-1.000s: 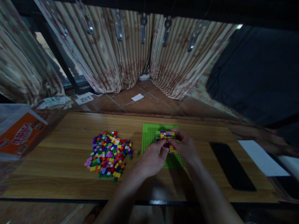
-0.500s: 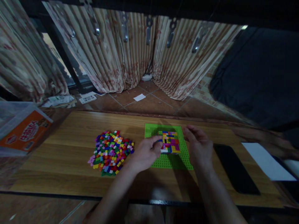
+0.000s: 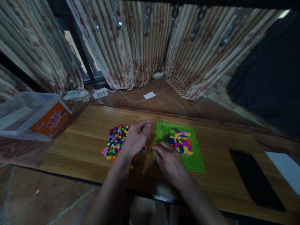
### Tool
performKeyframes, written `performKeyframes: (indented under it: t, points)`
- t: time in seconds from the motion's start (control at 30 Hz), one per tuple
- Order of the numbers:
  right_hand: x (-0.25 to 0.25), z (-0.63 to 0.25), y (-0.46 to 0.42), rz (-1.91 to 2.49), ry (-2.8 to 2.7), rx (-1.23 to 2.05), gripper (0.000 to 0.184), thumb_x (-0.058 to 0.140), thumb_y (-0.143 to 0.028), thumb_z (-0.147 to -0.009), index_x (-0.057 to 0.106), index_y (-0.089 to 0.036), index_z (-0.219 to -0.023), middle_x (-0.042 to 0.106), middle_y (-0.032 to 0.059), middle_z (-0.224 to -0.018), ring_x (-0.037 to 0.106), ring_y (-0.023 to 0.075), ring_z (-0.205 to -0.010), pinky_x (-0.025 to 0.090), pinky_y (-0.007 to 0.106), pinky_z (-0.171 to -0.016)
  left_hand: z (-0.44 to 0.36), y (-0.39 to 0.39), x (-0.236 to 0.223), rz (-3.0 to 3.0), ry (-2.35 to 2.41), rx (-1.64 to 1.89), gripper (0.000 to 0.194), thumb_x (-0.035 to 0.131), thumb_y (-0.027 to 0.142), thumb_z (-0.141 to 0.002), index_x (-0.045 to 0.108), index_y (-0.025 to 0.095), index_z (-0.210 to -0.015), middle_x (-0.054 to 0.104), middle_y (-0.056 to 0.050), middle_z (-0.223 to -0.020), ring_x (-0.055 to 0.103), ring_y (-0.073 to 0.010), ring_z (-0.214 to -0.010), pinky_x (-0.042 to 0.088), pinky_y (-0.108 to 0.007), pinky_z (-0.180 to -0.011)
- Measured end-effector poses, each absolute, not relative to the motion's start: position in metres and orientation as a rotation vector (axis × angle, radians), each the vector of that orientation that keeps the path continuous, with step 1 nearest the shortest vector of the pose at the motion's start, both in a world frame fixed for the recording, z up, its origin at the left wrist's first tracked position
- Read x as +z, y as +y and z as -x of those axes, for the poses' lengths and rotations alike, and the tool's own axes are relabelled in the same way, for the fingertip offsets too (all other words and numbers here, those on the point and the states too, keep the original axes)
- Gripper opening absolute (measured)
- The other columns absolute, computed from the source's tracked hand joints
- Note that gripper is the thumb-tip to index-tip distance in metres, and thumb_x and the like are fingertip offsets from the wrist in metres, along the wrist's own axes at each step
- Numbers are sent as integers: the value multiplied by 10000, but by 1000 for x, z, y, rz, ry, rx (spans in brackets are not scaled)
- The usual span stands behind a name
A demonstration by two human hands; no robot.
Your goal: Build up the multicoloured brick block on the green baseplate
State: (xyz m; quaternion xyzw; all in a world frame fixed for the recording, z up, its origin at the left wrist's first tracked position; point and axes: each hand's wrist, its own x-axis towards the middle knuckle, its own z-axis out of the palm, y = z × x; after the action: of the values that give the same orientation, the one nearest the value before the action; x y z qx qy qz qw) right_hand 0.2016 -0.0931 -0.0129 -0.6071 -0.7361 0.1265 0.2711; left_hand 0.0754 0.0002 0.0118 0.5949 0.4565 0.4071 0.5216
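My left hand (image 3: 137, 137) is raised over the right side of a heap of small toy bricks (image 3: 115, 140). Its fingers are curled to the thumb in a pinch, and what they hold, if anything, cannot be made out. Low over the table, my right hand (image 3: 168, 161) reaches leftward, thumb and forefinger slightly apart at a loose green toy brick (image 3: 150, 150). Beyond that hand, a multicoloured block built of toy bricks (image 3: 181, 142) stands on a green studded baseplate (image 3: 162, 127), touched by neither hand. My left forearm hides part of the heap.
A dark flat slab (image 3: 255, 178) and a white sheet (image 3: 282, 167) lie at the right of the wooden table (image 3: 79, 137). At the left stands a clear plastic bin (image 3: 30, 115) with an orange label. Striped curtains (image 3: 136, 47) hang behind.
Both hands have left the brick-built block and moved left: my left hand to the heap's edge, my right hand across the baseplate to the loose green brick. The view has swung left.
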Motion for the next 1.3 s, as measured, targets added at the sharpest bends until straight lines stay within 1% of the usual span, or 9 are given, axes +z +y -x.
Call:
performKeyframes:
  t: [0.23,0.47,0.67,0.73,0.83,0.93,1.1,1.2,1.3]
  points:
    - [-33,-192,-85,1722,-2163,188,225,548,-117,-883,712,-201,-1012,671,65,-937,577,217,-899,482,341,-825,-71,1,6,-1461,1090,937,326,510,292,-858,654,111,-1088,526,37,-546,450,-95,-476,342,-209,-485]
    - [-35,-186,-81,1738,-2242,147,197,521,-119,-901,704,-184,-874,659,55,-843,569,209,-826,470,335,-777,-68,0,8,-1499,1114,904,314,519,281,-851,658,119,-1082,533,32,-557,458,-102,-497,342,-211,-492]
    - [-12,-196,-86,1625,-1893,288,163,534,-145,-905,684,-203,-875,683,37,-859,607,183,-838,478,305,-772,-69,-1,11,-1505,1106,875,336,523,302,-848,654,116,-1095,530,38,-564,452,-103,-499,342,-210,-491]
    - [-1,-211,-89,1616,-1756,347,174,517,-185,-921,684,-216,-885,692,30,-864,620,177,-831,478,310,-775,-71,-2,11,-1520,1087,862,335,521,315,-853,664,117,-1082,532,35,-572,452,-104,-505,346,-213,-502]
    - [6,-242,-90,1651,-1503,365,142,557,-282,-900,690,-233,-913,691,26,-905,627,185,-858,478,332,-788,-80,-8,8,-1547,1015,827,324,519,329,-861,685,132,-1058,538,27,-592,466,-109,-532,361,-219,-529]
    - [1,-274,-89,1645,-1358,367,170,586,-353,-867,705,-232,-855,669,40,-935,621,192,-851,483,341,-756,-95,-17,2,-1571,924,752,325,502,338,-874,698,159,-1061,542,25,-597,464,-114,-542,367,-226,-537]
    - [-15,-299,-88,1650,-1311,344,172,658,-388,-800,744,-242,-835,628,63,-1062,588,236,-1039,438,436,-930,-116,-31,-2,-1708,854,608,338,476,315,-883,702,199,-1108,611,12,-644,485,-120,-562,380,-227,-543]
    - [-21,-298,-88,1675,-1342,338,148,663,-384,-798,751,-267,-818,613,65,-1114,562,247,-1091,413,473,-960,-122,-34,2,-1764,875,563,356,477,298,-879,689,200,-1148,647,-5,-679,541,-138,-619,413,-239,-590]
    - [-23,-296,-87,1708,-1360,325,128,659,-361,-804,753,-277,-824,605,72,-1140,542,254,-1118,397,494,-970,-124,-35,5,-1795,876,547,351,472,290,-881,699,202,-1133,653,-11,-676,575,-152,-661,432,-247,-624]
